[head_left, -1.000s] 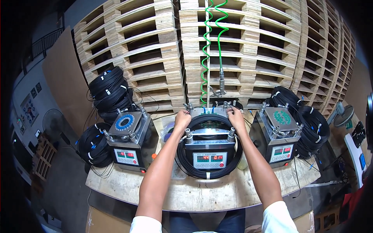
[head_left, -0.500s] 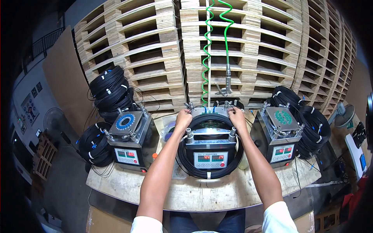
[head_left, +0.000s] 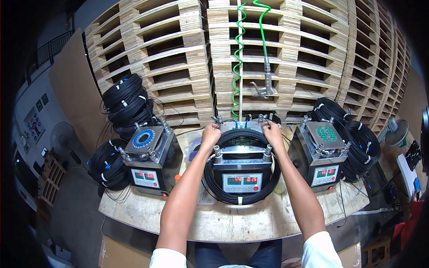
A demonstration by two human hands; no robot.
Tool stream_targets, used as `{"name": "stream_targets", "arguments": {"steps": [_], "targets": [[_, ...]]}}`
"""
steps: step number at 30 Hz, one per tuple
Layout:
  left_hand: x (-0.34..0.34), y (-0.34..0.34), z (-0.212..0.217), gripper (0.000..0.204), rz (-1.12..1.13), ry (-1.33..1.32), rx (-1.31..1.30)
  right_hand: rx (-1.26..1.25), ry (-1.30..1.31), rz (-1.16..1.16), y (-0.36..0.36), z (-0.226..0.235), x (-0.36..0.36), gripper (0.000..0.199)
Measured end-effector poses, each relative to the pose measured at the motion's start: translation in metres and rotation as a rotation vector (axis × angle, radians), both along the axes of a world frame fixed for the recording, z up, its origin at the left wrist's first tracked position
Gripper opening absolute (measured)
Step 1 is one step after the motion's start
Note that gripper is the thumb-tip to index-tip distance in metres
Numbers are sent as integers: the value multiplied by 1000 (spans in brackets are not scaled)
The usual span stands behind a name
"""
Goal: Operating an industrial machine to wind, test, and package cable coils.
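Both forearms [head_left: 182,201] stretched forward, nearly straight, one on either side of the middle machine [head_left: 241,181]. The left hand [head_left: 211,135] was at its far left corner, the right hand [head_left: 272,135] at its far right, fingers curled nearly closed beside metal knobs [head_left: 218,120]; their hold could not be made out. A black cable coil [head_left: 219,193] ringed the machine.

The cable coil [head_left: 223,197] looks plastic, the crossbar [head_left: 241,157] glossy metal, pallets [head_left: 287,69] rough wood.
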State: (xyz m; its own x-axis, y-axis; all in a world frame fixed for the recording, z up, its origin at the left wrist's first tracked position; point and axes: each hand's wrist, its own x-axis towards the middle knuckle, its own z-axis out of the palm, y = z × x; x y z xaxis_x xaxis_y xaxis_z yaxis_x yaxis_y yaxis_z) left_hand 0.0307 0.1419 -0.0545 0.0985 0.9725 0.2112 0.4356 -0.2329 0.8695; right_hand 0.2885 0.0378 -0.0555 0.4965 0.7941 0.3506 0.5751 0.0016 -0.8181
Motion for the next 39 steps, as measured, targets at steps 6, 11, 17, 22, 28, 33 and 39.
{"name": "stream_targets", "arguments": {"steps": [6, 11, 17, 22, 28, 33, 39], "targets": [[-4, -1, -1, 36, -16, -1, -10, -79, -40, -97, -12, 11, -12, 32], [-2, 5, -5, 37, -27, -1, -8, -18, -28, -43, -7, 6, -6, 33], [-1, 6, -5, 39, 16, 48, 4, 11, 1, 39, 3, -2, 2, 29], [0, 1, -1, 42, -18, 3, 7, 35, 5, 49, 3, -4, 2, 30], [-2, -5, 4, 43, -23, 30, -32, -5, -52, -46, -9, 7, -8, 32], [-3, -3, 4, 39, -11, 18, -25, -16, -66, -42, -6, 8, -8, 33], [3, -14, 12, 35, 14, 64, -36, 1, 2, 27, 2, -4, 5, 34]]}}
